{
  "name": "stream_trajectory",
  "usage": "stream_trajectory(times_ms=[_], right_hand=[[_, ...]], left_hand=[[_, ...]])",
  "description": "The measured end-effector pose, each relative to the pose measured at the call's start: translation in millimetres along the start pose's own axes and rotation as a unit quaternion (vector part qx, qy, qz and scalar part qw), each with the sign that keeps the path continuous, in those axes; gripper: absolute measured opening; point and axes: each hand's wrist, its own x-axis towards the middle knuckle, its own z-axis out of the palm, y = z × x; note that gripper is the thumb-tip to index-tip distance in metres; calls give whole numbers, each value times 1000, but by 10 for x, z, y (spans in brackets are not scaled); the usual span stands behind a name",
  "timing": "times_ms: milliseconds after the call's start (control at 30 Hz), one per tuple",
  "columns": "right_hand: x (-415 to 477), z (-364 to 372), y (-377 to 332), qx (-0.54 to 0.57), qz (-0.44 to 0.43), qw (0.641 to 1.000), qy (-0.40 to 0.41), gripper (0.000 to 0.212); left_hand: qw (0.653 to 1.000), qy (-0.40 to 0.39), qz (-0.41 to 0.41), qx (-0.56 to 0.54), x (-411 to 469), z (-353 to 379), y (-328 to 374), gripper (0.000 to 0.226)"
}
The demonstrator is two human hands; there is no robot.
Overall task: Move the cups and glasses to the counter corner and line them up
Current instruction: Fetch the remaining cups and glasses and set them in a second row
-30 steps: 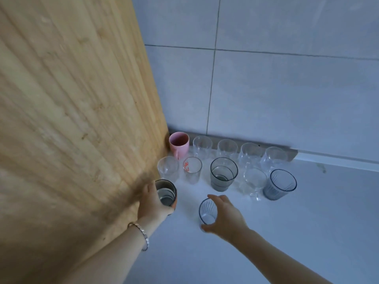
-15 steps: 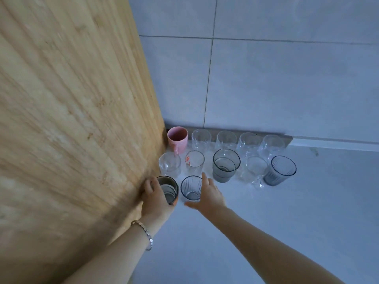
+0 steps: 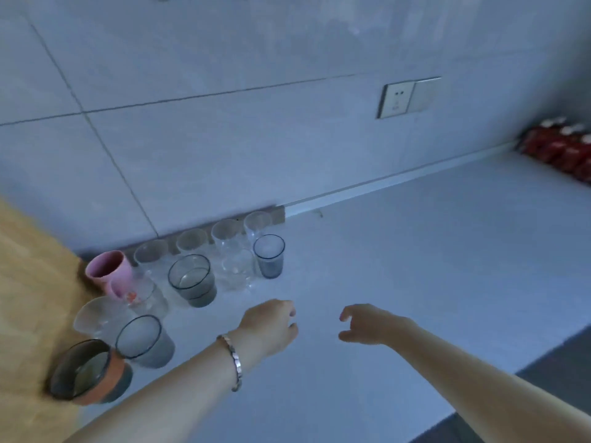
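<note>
Far left, against the upright wooden board: your dark smoked-glass tumbler with an orange band, then a grey ribbed glass just beside it, both on the pale grey table. Behind these: a clear glass, a clear glass with a red mark, and a pink plastic cup in the corner. Next right: a wide smoked tumbler, a clear glass, and a tall grey glass; a back row of four clear glasses stands along the tiled wall. Your left hand, silver bracelet at the wrist, hovers over the table with fingers loosely curled, holding nothing. Your right hand likewise: fingers curled, empty. Far right: red packets.
</note>
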Motion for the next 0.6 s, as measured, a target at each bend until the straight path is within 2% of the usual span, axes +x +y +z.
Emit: stream_trajectory(times_ms=[267, 400, 500, 600], right_hand=[[-1409, -474, 2919, 29, 173, 984, 29, 50], [-2054, -448, 4208, 57, 254, 965, 33, 45], [-2512, -350, 4964, 93, 319, 942, 36, 35], [-2900, -196, 5603, 147, 387, 908, 66, 47]], left_hand=[[991, -77, 113, 7, 697, 568, 2762, 32], [981, -106, 165, 2, 887, 840, 4020, 5], [970, -107, 214, 44, 1024, 1038, 4811, 3], [956, -111, 257, 91, 1127, 1260, 5535, 5]])
